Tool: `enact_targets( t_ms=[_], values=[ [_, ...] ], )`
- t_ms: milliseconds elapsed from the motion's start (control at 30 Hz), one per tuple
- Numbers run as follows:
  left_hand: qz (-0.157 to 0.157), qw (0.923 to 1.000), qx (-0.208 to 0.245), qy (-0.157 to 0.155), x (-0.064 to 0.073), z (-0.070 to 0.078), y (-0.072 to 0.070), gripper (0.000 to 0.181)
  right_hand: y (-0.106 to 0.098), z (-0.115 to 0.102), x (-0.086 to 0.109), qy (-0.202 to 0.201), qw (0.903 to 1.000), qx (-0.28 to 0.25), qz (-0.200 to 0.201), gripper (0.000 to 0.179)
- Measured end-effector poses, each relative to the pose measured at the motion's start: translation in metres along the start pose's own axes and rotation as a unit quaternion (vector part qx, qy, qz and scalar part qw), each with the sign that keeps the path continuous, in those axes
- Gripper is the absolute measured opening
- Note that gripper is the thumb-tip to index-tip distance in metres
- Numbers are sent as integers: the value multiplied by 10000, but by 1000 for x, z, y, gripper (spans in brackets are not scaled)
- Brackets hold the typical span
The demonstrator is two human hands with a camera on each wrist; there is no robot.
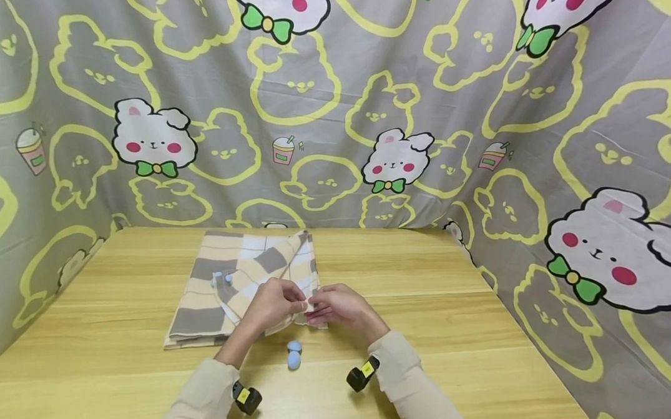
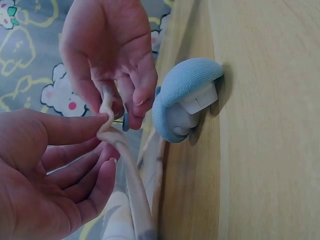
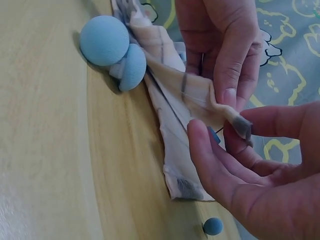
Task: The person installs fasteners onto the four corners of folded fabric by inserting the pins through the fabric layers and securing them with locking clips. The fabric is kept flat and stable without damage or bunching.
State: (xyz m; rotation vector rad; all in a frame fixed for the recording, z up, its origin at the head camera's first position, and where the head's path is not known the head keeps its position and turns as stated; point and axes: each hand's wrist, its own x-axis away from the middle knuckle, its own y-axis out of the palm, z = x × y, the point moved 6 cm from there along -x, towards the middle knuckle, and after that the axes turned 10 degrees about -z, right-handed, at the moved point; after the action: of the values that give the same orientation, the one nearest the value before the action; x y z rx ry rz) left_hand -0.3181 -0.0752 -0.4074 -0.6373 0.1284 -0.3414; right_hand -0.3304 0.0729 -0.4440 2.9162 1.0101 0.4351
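Observation:
A folded checked cloth (image 1: 198, 290) in beige, grey and white lies on the table, its near right corner raised. My left hand (image 1: 275, 304) pinches the raised edge between thumb and fingers. Facing it, my right hand (image 1: 342, 309) pinches the same cloth at its grey-tipped corner, clear in the right wrist view. Beneath the right fingers is a small blue piece (image 3: 214, 135) with a thin dark pin, partly hidden by them. Just in front of the cloth sit two light-blue domed, mushroom-like pieces (image 1: 294, 355) with whitish bases (image 2: 199, 100), touching each other.
Two small light-blue pieces (image 1: 223, 276) are on the folded flap at the cloth's left. A small blue ball (image 3: 213, 226) shows near the table edge in the right wrist view. Patterned curtains (image 1: 319, 97) enclose the wooden table (image 1: 428, 274) at the back and sides.

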Motion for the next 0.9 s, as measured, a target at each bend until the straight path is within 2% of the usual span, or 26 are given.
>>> enact_targets(
  t_ms=[200, 500, 767, 900],
  values=[
    [9, 10000, 20, 45, 0, 1, 0, 8, -1, 2, -2, -14, 9997, 182, 184, 24],
    [29, 10000, -20, 93, -1, 0, 0, 8, 0, 3, -3, 5, 9993, 242, 281, 27],
    [-2, 9999, 57, 158, 2, 4, 1, 6, 2, 2, -4, -173, 9990, -12, 404, 10],
    [4, 9999, 56, 130, 2, 5, 1, 6, 1, 2, -4, -232, 9983, -55, 529, 9]
  ],
)
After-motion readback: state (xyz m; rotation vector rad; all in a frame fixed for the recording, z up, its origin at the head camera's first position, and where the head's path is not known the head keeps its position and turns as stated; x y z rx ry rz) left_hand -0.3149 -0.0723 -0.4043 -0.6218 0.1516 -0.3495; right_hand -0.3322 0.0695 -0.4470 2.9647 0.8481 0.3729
